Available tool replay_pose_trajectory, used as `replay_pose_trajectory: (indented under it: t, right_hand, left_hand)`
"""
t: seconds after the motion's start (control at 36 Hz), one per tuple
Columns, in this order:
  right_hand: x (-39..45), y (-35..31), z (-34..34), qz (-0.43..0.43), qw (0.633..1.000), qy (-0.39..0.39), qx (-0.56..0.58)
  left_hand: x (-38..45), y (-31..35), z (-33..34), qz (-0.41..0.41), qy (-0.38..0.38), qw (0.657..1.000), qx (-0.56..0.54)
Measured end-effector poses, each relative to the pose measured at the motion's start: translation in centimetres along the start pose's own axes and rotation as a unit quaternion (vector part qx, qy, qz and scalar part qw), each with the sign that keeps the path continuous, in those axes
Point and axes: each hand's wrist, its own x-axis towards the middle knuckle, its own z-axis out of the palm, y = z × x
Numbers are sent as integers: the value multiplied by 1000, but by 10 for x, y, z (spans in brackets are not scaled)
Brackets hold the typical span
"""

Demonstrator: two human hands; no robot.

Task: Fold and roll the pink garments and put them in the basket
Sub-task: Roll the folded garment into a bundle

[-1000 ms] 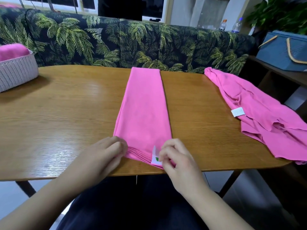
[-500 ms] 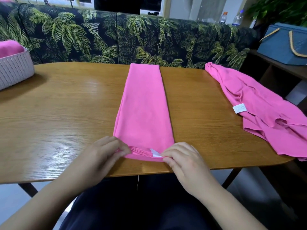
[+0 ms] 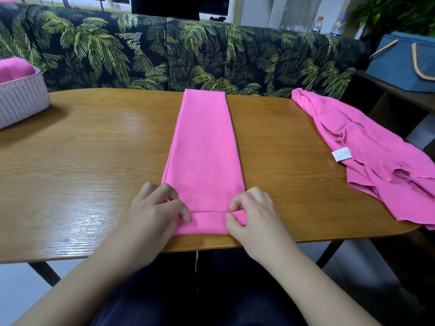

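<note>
Left hand and right hand each pinched the near end of the folded pink garment, first turn rolled over between them on the worktop.

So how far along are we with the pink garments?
Done: pink fabric already sits in the basket at the table's far left. In hand: the folded strip lies lengthwise mid-table, and the left hand and right hand have turned its near end over once, starting the roll. Left: finishing and stowing that roll, then the crumpled garment on the right.
</note>
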Motion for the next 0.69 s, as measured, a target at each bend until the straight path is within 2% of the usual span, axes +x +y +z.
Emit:
replay_pose_trajectory:
  t: [0.08, 0.17, 0.36, 0.44, 0.69]
  right_hand:
    - [-5, 1, -1, -74, 993, 72, -64]
    - [-12, 4, 2, -157, 982, 67, -76]
    - [-22, 8, 0, -112, 992, -6, -50]
    - [-24, 14, 2, -111, 992, 12, -59]
    - [-26, 23, 0, -119, 985, 63, -109]
  left_hand:
    - [-2, 2, -6, 29, -12, 998, 53]
    - [-7, -2, -10, 23, -40, 999, 27]
    - [-10, -16, -11, 36, -48, 998, 34]
    - [-9, -14, -13, 49, -47, 995, 73]
    - [-13, -17, -12, 38, -20, 995, 89]
